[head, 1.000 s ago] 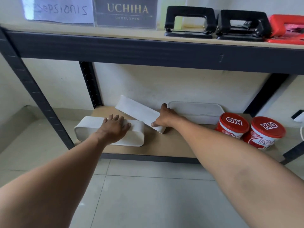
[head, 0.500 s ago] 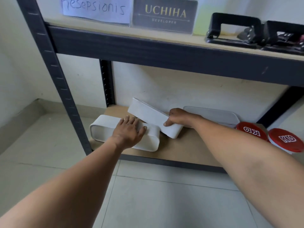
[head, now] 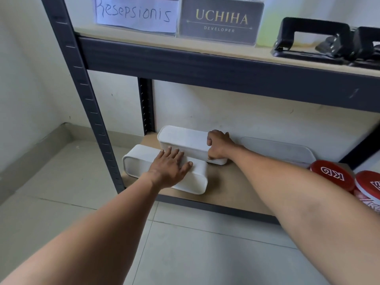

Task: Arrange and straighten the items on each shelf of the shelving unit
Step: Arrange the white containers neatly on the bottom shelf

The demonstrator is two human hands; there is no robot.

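On the bottom shelf (head: pixel 230 182), the rear white box (head: pixel 183 141) is now lying nearly parallel to the wall, no longer angled, its long axis running left-right. The right hand (head: pixel 219 146) is gripping its right end; the left hand (head: pixel 169 168) is resting flat, fingers spread, on the front white box (head: pixel 139 163).

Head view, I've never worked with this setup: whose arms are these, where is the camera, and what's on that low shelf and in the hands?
No machine here: these are a person's bare arms, filmed by a wide-angle camera on their head looking down. The left hand rests flat on the front white box on the bottom shelf. The right hand grips the end of the rear white box, near the wall. To the right lie a white lid and two red-lidded tubs. The upper shelf carries two signs and black hole punches.
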